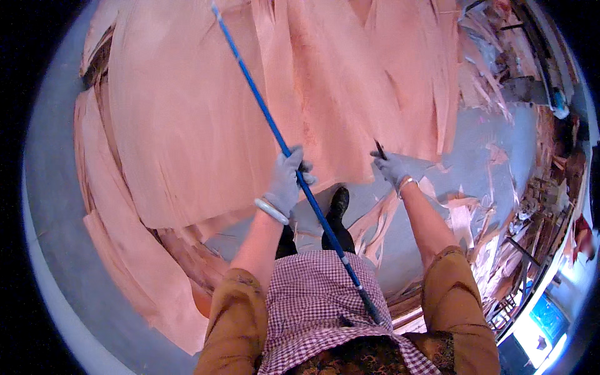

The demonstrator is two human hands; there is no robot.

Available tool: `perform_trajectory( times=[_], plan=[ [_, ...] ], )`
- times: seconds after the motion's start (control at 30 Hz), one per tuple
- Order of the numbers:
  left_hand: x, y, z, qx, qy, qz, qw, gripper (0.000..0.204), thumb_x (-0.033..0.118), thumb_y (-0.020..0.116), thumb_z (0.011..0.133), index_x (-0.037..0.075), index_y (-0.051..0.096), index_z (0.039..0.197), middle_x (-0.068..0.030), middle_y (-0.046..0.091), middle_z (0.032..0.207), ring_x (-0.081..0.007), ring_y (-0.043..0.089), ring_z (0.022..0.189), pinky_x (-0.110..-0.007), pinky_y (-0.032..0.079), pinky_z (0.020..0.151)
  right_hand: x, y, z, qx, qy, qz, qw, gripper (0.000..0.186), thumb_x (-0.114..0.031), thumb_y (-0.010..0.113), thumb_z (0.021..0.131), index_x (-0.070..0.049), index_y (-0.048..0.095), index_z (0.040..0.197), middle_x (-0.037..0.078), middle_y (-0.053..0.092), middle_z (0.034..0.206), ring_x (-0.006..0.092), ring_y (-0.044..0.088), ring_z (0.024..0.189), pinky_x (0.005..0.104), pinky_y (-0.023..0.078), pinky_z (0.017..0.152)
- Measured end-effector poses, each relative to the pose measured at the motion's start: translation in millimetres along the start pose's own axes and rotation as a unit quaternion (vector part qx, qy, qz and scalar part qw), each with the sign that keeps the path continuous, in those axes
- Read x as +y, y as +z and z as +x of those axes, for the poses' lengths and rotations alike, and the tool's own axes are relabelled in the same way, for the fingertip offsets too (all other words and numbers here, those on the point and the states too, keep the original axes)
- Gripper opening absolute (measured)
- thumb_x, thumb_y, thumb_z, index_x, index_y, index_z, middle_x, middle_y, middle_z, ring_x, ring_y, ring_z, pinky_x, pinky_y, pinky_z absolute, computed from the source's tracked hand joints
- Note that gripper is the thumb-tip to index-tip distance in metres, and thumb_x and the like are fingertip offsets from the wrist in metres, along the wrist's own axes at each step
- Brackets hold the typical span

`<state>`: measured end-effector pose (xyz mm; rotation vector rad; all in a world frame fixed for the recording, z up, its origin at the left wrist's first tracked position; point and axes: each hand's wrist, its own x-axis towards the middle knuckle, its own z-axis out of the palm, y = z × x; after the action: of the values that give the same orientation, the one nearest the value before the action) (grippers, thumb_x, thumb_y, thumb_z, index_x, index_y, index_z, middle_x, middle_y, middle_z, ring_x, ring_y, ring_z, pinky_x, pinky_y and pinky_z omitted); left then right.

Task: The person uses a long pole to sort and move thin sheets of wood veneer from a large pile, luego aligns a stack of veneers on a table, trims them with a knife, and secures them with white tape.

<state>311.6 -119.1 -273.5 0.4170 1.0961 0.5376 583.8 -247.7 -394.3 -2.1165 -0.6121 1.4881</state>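
The left hand (pixel 286 181), in a grey glove, is clamped round a long blue pole (pixel 275 134) that runs from the person's waist up and away over a big stack of thin pinkish veneer sheets (pixel 187 125) spread on the grey floor (pixel 50 187). The right hand (pixel 390 167), gloved too, is closed on a small dark tool (pixel 379 149), seemingly a blade, held just over the near edge of the stack. One black shoe (pixel 339 203) stands on the floor at that edge, among torn strips of veneer (pixel 459 215) that litter the floor toward its right side.

To do this well, I judge the pole wants a firm grip low down, so its far tip stays steady on the sheet. The blade should meet the veneer at the near edge, angled away from the left hand and the shoe. Thin veneer splits along the grain, so slow, light pressure suits it
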Motion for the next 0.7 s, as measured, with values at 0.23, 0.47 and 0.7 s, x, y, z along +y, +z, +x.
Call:
perform_trajectory(
  times=[0.23,0.47,0.7],
  plan=[
    [46.9,-34.4,70.1,0.085,0.103,0.029,0.991,0.023,0.026,0.058,0.088,0.009,0.051,0.101,-0.0075,0.056,0.078,-0.0149,0.054,0.055,-0.030,0.048,0.050,104.0,62.2,58.4,0.127,-0.071,-0.085,0.986,0.062,-0.031,0.069,0.078,-0.005,0.047,0.130,0.014,0.058,0.119,0.0259,0.054,0.109,0.0351,0.041,0.092],
    [-72.9,-68.9,-24.2,0.113,-0.134,-0.015,0.984,0.021,0.024,0.054,0.090,0.005,0.054,0.097,-0.0078,0.059,0.077,-0.0122,0.051,0.052,-0.028,0.045,0.050,39.7,33.6,-13.7,0.032,-0.174,0.086,0.980,0.062,-0.022,0.069,0.077,-0.001,0.045,0.130,0.013,0.058,0.118,0.0204,0.054,0.107,0.0327,0.041,0.092],
    [-56.9,-76.4,-42.5,0.134,-0.052,0.085,0.986,0.028,0.027,0.050,0.091,-0.001,0.056,0.096,-0.0078,0.059,0.068,-0.0113,0.052,0.049,-0.025,0.044,0.044,-52.5,-76.2,-73.6,-0.067,-0.137,-0.074,0.986,0.059,-0.013,0.070,0.076,0.002,0.047,0.127,0.011,0.057,0.114,0.0159,0.051,0.103,0.0284,0.043,0.089]
  ],
)
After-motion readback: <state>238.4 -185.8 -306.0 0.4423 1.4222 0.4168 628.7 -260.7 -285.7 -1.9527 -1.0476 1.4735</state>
